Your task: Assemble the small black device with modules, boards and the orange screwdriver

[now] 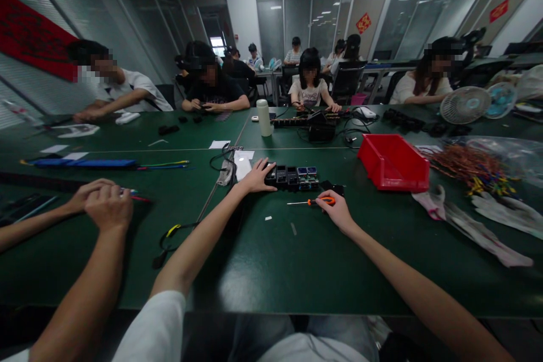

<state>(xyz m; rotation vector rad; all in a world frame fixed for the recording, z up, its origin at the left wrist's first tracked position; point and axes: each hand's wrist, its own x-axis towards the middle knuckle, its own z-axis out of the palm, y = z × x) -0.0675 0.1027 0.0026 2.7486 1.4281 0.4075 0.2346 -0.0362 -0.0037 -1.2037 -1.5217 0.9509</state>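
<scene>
Head view: right hand (338,210), grip closed on orange-handled screwdriver (324,201), near side of black module row (292,177) on worktop (271,271). Left hand (258,175) at row's left end; clamping, cannot tell. Risks: light hold, modules sliding; tip jabbing left hand.

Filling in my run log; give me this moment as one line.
left hand: at left end of black modules | right hand: holding orange-handled screwdriver, blade leftward | nearby: red bin
</scene>
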